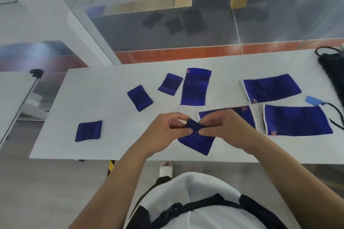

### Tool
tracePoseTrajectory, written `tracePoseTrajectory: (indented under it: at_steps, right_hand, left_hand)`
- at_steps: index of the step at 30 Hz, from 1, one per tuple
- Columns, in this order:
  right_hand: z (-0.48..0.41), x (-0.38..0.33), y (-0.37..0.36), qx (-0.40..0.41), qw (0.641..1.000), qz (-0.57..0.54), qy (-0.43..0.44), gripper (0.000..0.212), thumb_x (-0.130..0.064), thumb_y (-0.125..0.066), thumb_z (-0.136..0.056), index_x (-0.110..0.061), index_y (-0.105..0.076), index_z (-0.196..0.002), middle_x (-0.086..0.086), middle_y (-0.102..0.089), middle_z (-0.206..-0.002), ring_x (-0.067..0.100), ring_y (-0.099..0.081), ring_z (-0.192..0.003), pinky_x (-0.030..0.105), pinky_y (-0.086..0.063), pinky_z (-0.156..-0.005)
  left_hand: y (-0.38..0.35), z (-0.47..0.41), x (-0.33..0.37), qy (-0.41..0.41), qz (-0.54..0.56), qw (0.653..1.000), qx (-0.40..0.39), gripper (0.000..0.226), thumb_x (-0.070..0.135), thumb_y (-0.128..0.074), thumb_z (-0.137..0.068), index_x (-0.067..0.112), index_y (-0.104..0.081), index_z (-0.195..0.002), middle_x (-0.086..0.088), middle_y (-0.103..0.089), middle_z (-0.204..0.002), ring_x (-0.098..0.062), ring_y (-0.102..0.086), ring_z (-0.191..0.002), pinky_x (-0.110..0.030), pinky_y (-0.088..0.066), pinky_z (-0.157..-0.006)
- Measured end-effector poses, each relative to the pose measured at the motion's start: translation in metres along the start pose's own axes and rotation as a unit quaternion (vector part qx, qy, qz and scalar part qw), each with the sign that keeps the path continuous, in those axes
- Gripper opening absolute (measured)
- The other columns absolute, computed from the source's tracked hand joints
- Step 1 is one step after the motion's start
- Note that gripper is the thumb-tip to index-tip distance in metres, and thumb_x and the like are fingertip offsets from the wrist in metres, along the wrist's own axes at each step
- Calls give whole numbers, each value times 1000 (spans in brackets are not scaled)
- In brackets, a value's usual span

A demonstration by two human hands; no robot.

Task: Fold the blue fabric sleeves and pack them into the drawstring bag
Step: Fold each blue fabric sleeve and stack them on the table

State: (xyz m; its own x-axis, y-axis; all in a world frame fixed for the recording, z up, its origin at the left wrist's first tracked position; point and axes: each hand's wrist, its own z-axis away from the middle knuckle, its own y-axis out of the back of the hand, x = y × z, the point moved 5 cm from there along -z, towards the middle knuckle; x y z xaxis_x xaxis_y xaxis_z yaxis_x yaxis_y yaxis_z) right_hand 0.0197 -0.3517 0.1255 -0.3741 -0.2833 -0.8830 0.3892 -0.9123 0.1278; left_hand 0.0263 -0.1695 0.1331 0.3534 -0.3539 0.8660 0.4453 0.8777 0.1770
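Both hands, left hand point(165, 132) and right hand point(225, 128), pinch the upper edge of a small blue sleeve point(197, 142) between thumb and fingertips, near the middle of the worktop's point(115, 135) front edge. The sleeve lies directly between them with its pinched edge turned over. Its long axis appears skewed toward the front-right, the lower corner pointing at the front edge. The drawstring bag point(331, 69) sits well apart at the far right corner — nearer the right hand.
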Motion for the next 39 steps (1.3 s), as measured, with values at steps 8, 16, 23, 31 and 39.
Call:
tracePoseTrajectory:
  at_steps: [8, 16, 23, 31, 39]
  right_hand:
    - [-34, 43, -47, 90, 976, -170, -101, 4, -6, -75, -86, -9, -76, -90, 2, -78, -81, 14, -74, -78, 28, -62, -69]
    - [-65, 96, -90, 99, 986, -18, -136, 28, -2, -70, -87, -19, -59, -105, 7, -70, -99, 27, -70, -88, 40, -63, -74]
    - [-101, 109, -119, 127, 976, 122, -127, 20, -1, -63, -89, -20, -58, -89, 3, -65, -98, 27, -68, -88, 35, -60, -69]
    - [-110, 101, -131, 150, 946, 277, -81, 18, -17, -61, -95, -16, -61, -113, 3, -59, -116, 21, -57, -101, 33, -52, -86]
    - [-94, 125, -132, 26, 818, 567, 96, 44, -29, -55, -94, -17, -59, -136, 2, -52, -150, 24, -39, -145, 55, -22, -116]
  left_hand:
    - [19, 15, -61, 76, 136, 974, 162, 50, 18, -79, -85, 31, -56, -127, 4, -68, -116, -15, -69, -104, -22, -60, -78]
    - [28, -3, -145, 128, 154, 961, 190, 43, -3, -71, -87, 17, -61, -123, -9, -70, -116, -27, -70, -102, -45, -58, -92]
    - [45, -45, -172, 73, -35, 981, 176, 31, 2, -64, -92, 15, -63, -121, -2, -67, -120, -17, -65, -105, -21, -54, -83]
    - [50, -62, -180, -94, -323, 933, 130, 31, 17, -58, -99, 9, -61, -129, -8, -61, -134, -24, -52, -126, -27, -40, -106]
    - [46, -55, -202, -131, -525, 841, 14, 55, 38, -23, -104, 18, -34, -154, -3, -32, -162, -31, -26, -150, -48, -19, -122]
